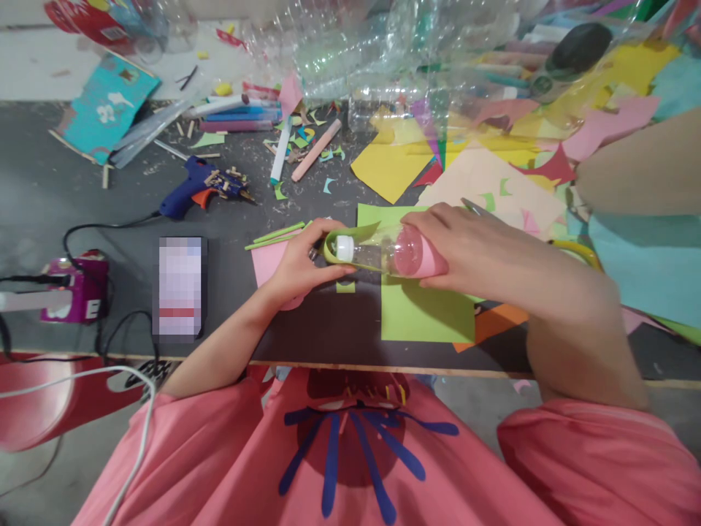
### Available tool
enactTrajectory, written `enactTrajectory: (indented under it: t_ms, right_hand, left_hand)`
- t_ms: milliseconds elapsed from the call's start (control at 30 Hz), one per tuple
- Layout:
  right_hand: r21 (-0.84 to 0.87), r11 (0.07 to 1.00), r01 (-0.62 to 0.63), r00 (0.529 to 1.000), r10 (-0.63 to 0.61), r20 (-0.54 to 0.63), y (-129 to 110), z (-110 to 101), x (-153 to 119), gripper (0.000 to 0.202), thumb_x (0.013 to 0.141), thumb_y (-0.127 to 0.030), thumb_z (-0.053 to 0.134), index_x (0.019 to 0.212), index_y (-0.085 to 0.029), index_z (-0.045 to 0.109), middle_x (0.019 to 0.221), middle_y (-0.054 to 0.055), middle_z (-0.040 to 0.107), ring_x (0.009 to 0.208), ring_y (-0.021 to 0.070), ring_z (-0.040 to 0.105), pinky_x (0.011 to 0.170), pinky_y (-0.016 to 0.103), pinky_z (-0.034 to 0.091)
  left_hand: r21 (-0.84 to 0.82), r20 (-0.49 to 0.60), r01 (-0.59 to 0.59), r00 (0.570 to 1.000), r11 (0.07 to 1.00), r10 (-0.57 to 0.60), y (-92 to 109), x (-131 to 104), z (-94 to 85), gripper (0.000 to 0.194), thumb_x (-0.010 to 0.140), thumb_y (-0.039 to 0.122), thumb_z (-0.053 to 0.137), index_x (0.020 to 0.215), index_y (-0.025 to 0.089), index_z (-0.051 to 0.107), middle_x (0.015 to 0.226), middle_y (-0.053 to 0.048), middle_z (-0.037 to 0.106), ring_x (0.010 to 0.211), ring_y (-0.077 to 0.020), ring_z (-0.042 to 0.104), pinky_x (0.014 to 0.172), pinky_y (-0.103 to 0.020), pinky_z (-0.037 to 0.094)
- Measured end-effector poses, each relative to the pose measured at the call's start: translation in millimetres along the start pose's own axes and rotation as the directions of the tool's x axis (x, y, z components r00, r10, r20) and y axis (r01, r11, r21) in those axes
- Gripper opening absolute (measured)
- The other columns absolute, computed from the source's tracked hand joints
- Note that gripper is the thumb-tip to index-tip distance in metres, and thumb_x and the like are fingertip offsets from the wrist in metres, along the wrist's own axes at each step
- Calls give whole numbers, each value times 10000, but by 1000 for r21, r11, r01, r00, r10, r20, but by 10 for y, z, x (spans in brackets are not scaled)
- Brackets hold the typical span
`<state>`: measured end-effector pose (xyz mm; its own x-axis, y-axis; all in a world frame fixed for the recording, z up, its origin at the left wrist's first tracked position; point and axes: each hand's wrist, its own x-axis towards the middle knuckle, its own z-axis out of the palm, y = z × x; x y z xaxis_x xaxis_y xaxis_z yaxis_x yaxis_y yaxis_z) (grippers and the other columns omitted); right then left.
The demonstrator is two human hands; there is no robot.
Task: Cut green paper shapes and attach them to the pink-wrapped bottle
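Note:
A small clear plastic bottle (369, 254) with a white cap lies sideways between my hands, over green paper (427, 318). Pink paper (432, 257) covers its base end. My right hand (460, 241) is closed round that end. A curled green paper strip (333, 247) loops about the cap end, and my left hand (309, 263) pinches it there between thumb and fingers. Whether the strip is fixed to the bottle I cannot tell. Under my left hand lie pink paper (266, 264) and thin green strips (274, 235). Scissors with a yellow handle (580, 252) lie beyond my right wrist.
A blue glue gun (189, 186) with a cord lies at the left, above a phone (179, 288). Markers (318, 150), paper scraps and yellow paper (391, 164) cover the far side. Clear plastic bottles (383, 44) crowd the back. Another person's arm (640, 164) reaches in at right.

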<state>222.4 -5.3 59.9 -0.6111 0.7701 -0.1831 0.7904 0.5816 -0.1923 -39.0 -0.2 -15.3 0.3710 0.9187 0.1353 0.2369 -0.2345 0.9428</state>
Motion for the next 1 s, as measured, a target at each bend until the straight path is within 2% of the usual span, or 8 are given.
enactTrajectory:
  t_ms: [200,333,467,633,700,900,1000]
  right_hand:
    - [-10,1000,14,1000,-14,-1,-15,18,-1,401,753,-335,611,1115,-176,544,988,115,624,876,284,590,686,343,404]
    - [-13,1000,17,1000,-17,0,-30,26,5,392,736,-287,624,1099,-164,544,1033,129,632,902,295,595,722,362,415]
    - [-21,1000,23,1000,-23,8,-42,35,0,370,771,-245,581,1130,-167,532,980,113,661,851,286,614,733,384,432]
    - [-15,1000,20,999,-21,-42,-72,53,-23,476,780,-195,556,1248,-152,476,1054,134,667,908,305,626,775,418,455]
    - [-12,1000,24,999,-25,-44,-86,59,-26,456,796,-198,542,1246,-155,480,1055,134,667,909,304,627,777,419,456]
    - [-41,999,19,1000,-20,-24,-129,68,-14,382,818,-302,565,1173,-170,520,981,115,668,860,298,623,718,392,448]
    - [-33,999,15,1000,-16,-11,-171,56,26,414,817,-354,599,1169,-150,522,986,123,667,877,302,624,739,402,457]
  left_hand:
    - [53,70,-10,998,999,6,41,13,1,526,626,516,797,987,192,593,983,-41,638,912,-177,603,792,-274,465]
    - [49,63,3,998,999,-6,38,1,18,524,621,476,810,1003,196,586,982,-32,627,902,-168,606,770,-255,470]
    - [77,71,8,997,997,-14,55,-11,30,466,649,397,800,1011,193,589,981,-25,648,859,-150,627,732,-235,488]
    - [195,145,-6,989,981,-23,101,3,12,470,678,336,778,1106,208,630,1137,-66,685,1037,-218,642,912,-325,494]
    - [198,167,-33,986,980,-1,107,10,6,454,695,305,762,1123,217,641,1168,-67,687,1074,-224,639,958,-344,483]
    - [203,193,-91,980,975,51,102,14,9,452,713,279,748,1152,235,645,1135,-57,710,1042,-218,657,922,-345,501]
    - [214,180,-91,982,972,52,102,10,9,441,723,296,746,1150,239,650,1129,-55,713,1045,-220,658,927,-348,496]
